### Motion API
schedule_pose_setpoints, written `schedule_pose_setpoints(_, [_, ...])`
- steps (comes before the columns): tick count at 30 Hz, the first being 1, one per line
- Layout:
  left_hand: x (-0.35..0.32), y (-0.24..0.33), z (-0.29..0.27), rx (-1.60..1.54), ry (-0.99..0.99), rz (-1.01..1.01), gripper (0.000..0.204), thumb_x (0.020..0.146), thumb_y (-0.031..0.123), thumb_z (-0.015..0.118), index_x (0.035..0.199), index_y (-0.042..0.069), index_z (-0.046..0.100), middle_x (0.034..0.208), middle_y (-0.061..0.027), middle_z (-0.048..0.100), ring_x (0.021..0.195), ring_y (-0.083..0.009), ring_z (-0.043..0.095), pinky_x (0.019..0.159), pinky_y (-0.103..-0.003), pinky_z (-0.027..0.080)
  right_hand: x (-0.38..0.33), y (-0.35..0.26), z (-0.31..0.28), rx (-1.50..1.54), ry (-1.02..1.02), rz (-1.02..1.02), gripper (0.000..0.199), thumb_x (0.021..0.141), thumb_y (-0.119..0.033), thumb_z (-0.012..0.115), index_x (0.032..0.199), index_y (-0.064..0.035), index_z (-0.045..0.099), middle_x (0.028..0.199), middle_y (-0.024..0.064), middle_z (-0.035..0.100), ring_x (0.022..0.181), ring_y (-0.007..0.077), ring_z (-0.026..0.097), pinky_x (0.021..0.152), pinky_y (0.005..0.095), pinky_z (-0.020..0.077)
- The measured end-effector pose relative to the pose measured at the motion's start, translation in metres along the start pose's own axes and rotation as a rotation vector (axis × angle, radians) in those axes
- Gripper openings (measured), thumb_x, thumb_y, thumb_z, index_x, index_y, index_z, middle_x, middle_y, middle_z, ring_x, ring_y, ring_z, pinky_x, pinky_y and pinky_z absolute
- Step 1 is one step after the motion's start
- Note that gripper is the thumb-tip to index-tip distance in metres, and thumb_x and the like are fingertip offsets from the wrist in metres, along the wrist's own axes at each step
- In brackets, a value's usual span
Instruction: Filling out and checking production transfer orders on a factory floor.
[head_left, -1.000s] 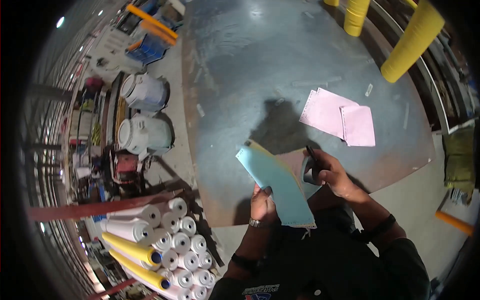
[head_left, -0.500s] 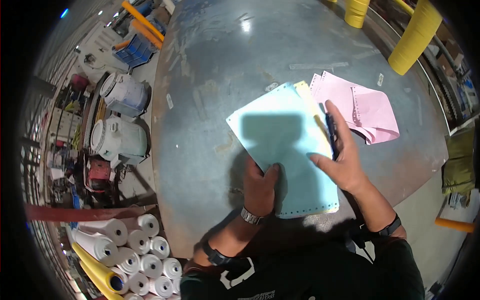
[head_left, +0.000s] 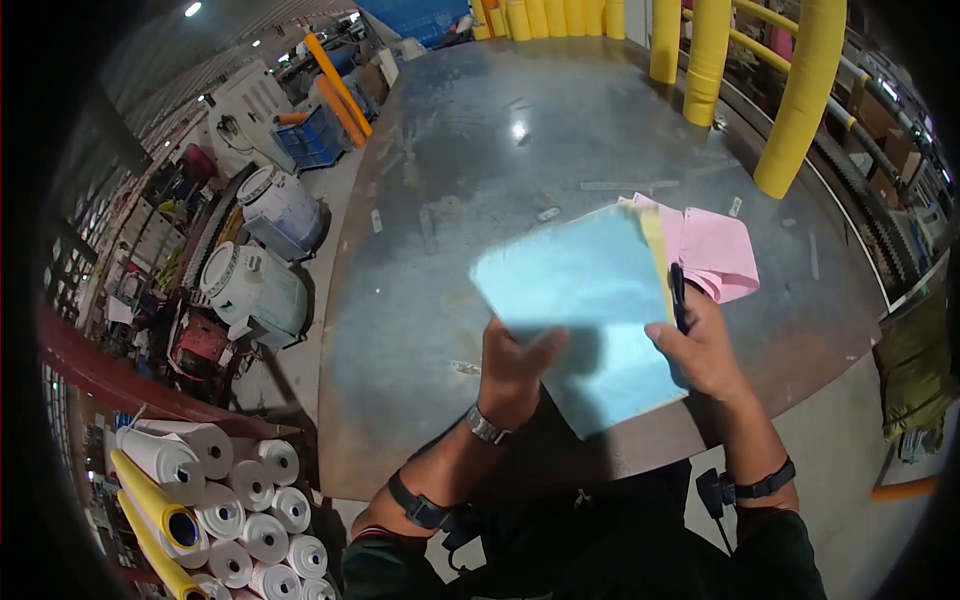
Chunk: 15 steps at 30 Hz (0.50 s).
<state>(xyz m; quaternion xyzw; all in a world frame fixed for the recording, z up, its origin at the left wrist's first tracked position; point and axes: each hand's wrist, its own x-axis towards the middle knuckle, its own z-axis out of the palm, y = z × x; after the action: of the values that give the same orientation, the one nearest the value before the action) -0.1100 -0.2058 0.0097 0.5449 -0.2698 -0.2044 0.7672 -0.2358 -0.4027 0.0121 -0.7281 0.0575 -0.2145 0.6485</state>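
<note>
Light blue paper sheets (head_left: 590, 270) are held over the near part of the table, tilted, with a yellow sheet (head_left: 654, 235) showing along their right edge. My left hand (head_left: 512, 375) grips the left edge, its thumb on top and its fingers out of sight beneath. At the right edge, my right hand (head_left: 705, 350) holds the sheets with its thumb on top. A dark pen (head_left: 678, 292) stands up along that hand's fingers. Just beyond it, pink perforated paper (head_left: 722, 250) lies on the table, partly folded over and partly hidden behind the sheets.
The large grey metal table (head_left: 450, 150) carries tall yellow rolls (head_left: 800, 100) along its far right side. White drums (head_left: 255, 290) stand on the floor to the left. Stacked white rolls (head_left: 265, 537) and yellow tubes (head_left: 150, 490) lie at the lower left.
The view has tipped up, showing more of the table's far end. The blue sheets have shifted and turned slightly in my hands, and both hands still grip them.
</note>
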Motion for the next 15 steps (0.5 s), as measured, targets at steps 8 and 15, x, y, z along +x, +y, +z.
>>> schedule_pose_setpoints(8, [0.018,0.005,0.005,-0.291,0.147,-0.034,0.029,0.086,0.007,0.058,0.113,-0.004,0.059,0.102,-0.0073,0.066,0.090,-0.0155,0.063,0.082,-0.029,0.048,-0.017,-0.021,0.009,0.024,-0.066,0.111,0.042,0.081,-0.002,0.066,0.121,0.0035,0.053,0.097,0.0012,0.056,0.087,0.0074,0.051,0.078,0.0239,0.0443])
schedule_pose_setpoints(15, [0.032,-0.023,-0.002,-0.482,0.199,-0.122,0.029,0.089,0.001,0.054,0.117,-0.005,0.055,0.107,-0.0103,0.066,0.094,-0.0183,0.064,0.086,-0.032,0.050,-0.037,-0.012,0.007,-0.244,0.077,0.074,0.045,0.082,0.002,0.063,0.126,0.0035,0.051,0.109,0.0061,0.059,0.098,0.0108,0.055,0.088,0.0261,0.0441])
